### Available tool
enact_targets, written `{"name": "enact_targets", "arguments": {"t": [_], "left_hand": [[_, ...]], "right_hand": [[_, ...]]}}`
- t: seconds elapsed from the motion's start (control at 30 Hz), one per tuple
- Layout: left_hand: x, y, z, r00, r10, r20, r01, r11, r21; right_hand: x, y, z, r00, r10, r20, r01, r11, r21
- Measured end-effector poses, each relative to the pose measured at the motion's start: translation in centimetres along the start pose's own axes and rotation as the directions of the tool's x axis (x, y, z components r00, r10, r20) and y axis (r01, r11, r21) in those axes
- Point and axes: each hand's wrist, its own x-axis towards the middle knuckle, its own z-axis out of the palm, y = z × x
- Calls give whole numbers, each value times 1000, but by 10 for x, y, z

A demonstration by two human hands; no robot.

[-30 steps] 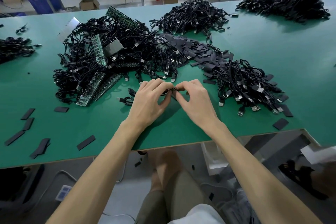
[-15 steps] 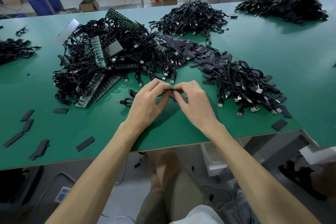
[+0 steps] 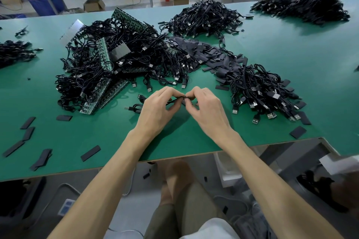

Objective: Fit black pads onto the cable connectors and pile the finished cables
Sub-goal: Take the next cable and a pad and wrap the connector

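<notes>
My left hand point(image 3: 157, 108) and my right hand point(image 3: 207, 108) meet fingertip to fingertip above the green table point(image 3: 174, 141). Between them they pinch the connector end of a thin black cable point(image 3: 136, 107), whose coil trails to the left on the table. A small dark piece sits at the fingertips point(image 3: 184, 96); my fingers hide most of it. A heap of loose black pads point(image 3: 206, 52) lies behind my hands. To the right lies a pile of cables point(image 3: 260, 91) with USB plugs pointing outward.
A big tangle of cables and green circuit strips point(image 3: 108, 68) fills the left centre. More cable piles sit at the back point(image 3: 204, 17), far right point(image 3: 303, 6) and far left point(image 3: 13, 52). Stray pads point(image 3: 90, 153) dot the front edge. Another person sits at the back right.
Both hands have lifted slightly and drawn closer, their fingertips working the cable end; the cable coil stays on the table to the left.
</notes>
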Motion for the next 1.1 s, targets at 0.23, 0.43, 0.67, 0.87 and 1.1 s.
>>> {"name": "enact_targets", "arguments": {"t": [0.23,0.43,0.67,0.87,1.1], "left_hand": [[0,1,-1,1000,-10,18,11,1000,-26],[-1,1,-1,999,-9,32,11,998,-57],[2,3,5,1000,-10,-27,8,998,-61],[2,0,8,991,-31,-131,31,1000,-1],[6,-10,0,879,-215,-426,162,974,-157]], "right_hand": [[-1,2,-1,1000,-1,15,0,1000,19],[-2,5,1,1000,7,26,-7,1000,15],[-2,4,3,1000,11,20,-11,1000,4],[-1,7,6,996,-23,90,28,998,-51],[5,13,10,974,55,221,-24,989,-145]]}}
